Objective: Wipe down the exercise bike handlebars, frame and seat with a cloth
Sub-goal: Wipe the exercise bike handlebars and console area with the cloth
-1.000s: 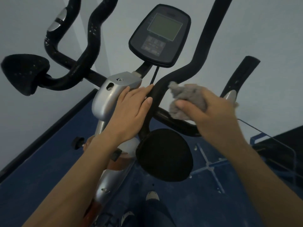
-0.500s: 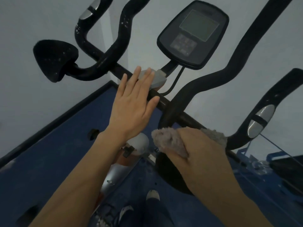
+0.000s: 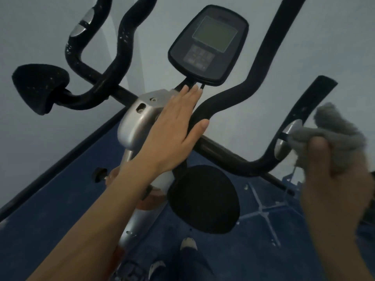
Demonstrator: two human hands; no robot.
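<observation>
- Shifting my right hand (image 3: 332,191) out to the right is the main change: half a second ago it was low in the middle with the cloth (image 3: 328,134) bunched over the near bar, and now it sits at the right edge, beside the right handlebar (image 3: 304,118).
- Clenched round the grey cloth, that hand brings the loose end of the wad against the silver pulse sensor (image 3: 288,136) on that grip, or just beside it; the blur keeps me from saying which.
- My left hand (image 3: 174,130) was lifted with fingers spread a moment ago; now it lies flat and released on the silver stem housing (image 3: 134,122), fingertips (image 3: 190,91) reaching the foot of the console (image 3: 209,45) and thumb against the inner curved bar (image 3: 223,98). It grasps nothing.
- I judge it is bracing the bike while the other hand works.
- Meaning for the job: I have gone from the middle crossbar (image 3: 221,153) to the right grip, so I am in the handlebar part of the wipe.
- The left handlebars (image 3: 121,37) and the left elbow pad (image 3: 38,86) show pale specks, so I judge they have yet to be wiped.
- The near elbow pad (image 3: 203,199) lies below the crossbar, between my arms; the seat is out of view.
- The frame, apart from the stem housing, mostly hides under my left arm.
</observation>
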